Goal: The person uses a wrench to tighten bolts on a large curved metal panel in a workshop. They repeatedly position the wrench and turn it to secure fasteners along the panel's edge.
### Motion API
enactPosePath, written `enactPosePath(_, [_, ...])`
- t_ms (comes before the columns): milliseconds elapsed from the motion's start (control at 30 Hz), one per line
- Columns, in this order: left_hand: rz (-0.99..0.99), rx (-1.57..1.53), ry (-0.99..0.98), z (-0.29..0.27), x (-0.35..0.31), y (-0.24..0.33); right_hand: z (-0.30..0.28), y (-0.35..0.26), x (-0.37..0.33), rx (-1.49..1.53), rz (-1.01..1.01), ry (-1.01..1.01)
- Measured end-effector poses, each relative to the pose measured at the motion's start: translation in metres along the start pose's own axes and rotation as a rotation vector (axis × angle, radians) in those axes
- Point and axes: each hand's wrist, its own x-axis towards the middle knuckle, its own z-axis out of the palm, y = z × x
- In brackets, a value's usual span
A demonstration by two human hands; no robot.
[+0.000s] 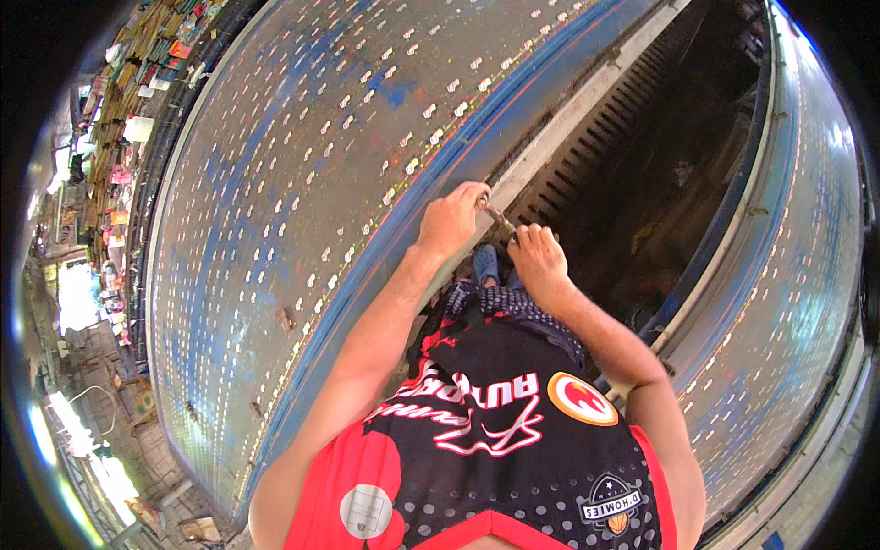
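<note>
My left hand (pixel 451 222) is closed at the pale rail along the near edge of a long table, its fingertips on one end of a short, brown, rod-like piece (pixel 498 217). My right hand (pixel 539 260) is curled around the other end, lower and to the right. The piece slants between both hands, looking worn or twisted; its exact kind cannot be made out. Below the hands, a blue clog (pixel 486 263) shows on one of my feet.
The long grey table (pixel 302 174), blue-stained and dotted with rows of pale marks, fills the left. A similar table (pixel 788 275) runs along the right. Between them lies a dark aisle floor (pixel 678 174). Stacked, colourful clutter (pixel 119 174) lines the far left.
</note>
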Motion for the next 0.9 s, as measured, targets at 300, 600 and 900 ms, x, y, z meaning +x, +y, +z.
enactPosePath(300, [0.040,-0.063,-0.008,0.004,-0.006,-0.012,-0.009,0.001,0.029,-0.036,0.092,-0.347])
enactPosePath(600, [0.096,-0.044,-0.054,0.002,0.013,-0.016,-0.035,-0.019,0.025,-0.071,0.136,-0.386])
enactPosePath(900, [0.121,-0.115,0.077,-0.029,-0.001,0.015,-0.074,0.017,0.016,-0.045,0.025,-0.063])
